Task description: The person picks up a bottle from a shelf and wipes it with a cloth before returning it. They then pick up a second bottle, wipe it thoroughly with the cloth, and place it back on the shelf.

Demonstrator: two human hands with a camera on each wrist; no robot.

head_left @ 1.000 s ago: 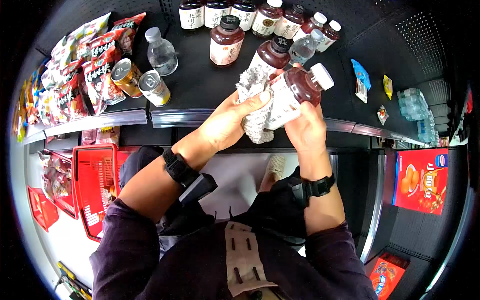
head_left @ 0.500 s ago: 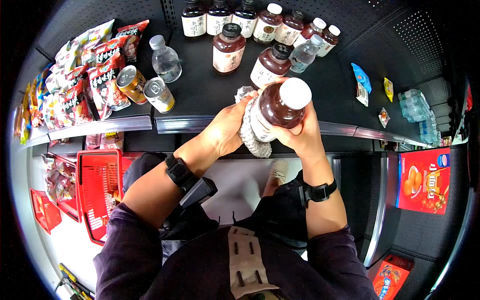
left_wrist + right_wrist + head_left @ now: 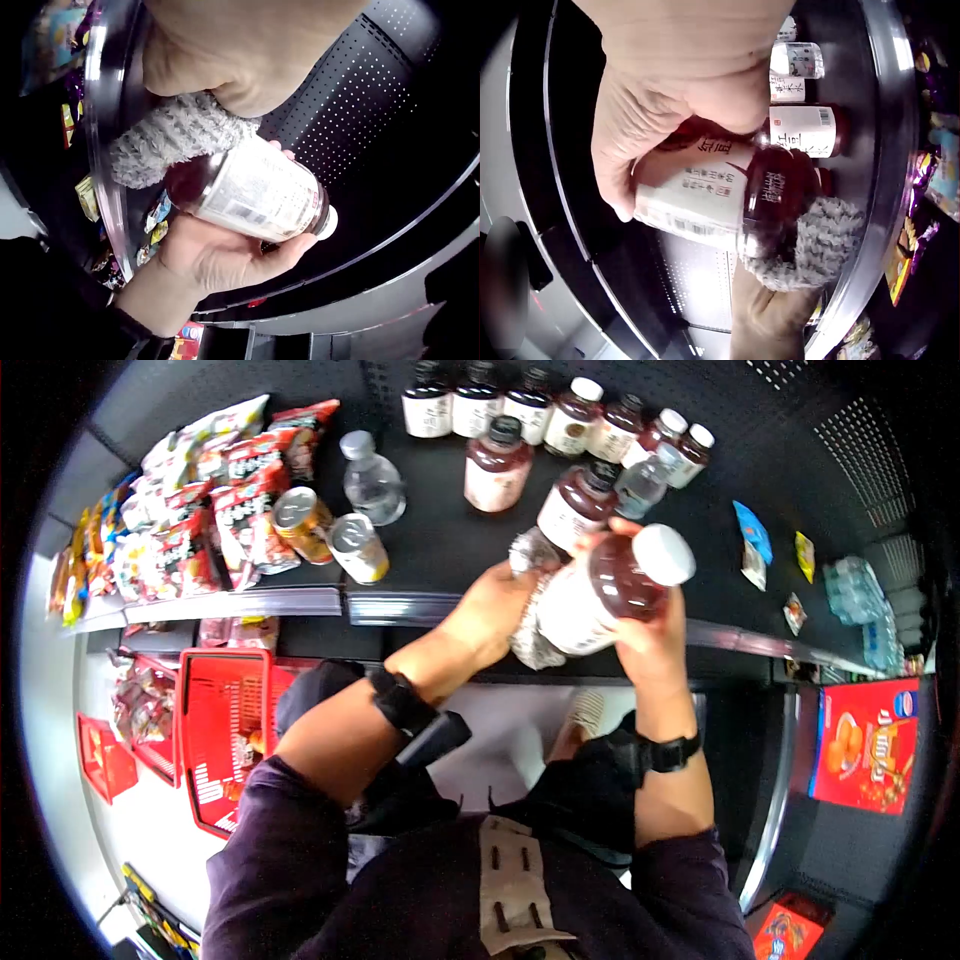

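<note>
My right hand [image 3: 655, 645] grips a bottle of dark red drink [image 3: 580, 610] with a white cap and a white label. The bottle is held tilted over the shelf's front edge, its cap pointing up and right in the head view. A fluffy grey cloth [image 3: 533, 645] is held in my left hand [image 3: 490, 615] against the lower end of the bottle. In the right wrist view the cloth [image 3: 825, 244] wraps around the bottle's base. The left wrist view shows the label [image 3: 259, 187] turned outward, with right-hand fingers around the bottle.
Just behind the hands stand a dark-capped red drink bottle [image 3: 575, 510] and a clear bottle [image 3: 645, 482], with a row of bottles [image 3: 480, 405] farther back. Two cans [image 3: 357, 550], another clear bottle [image 3: 374, 485] and snack bags [image 3: 250, 510] are leftward. A red basket [image 3: 225, 670] sits below.
The bottle turned its cap toward the head camera, then tilted back to the upper right. The cloth stays by its lower end. The head view has shifted, so the shelf appears farther right.
</note>
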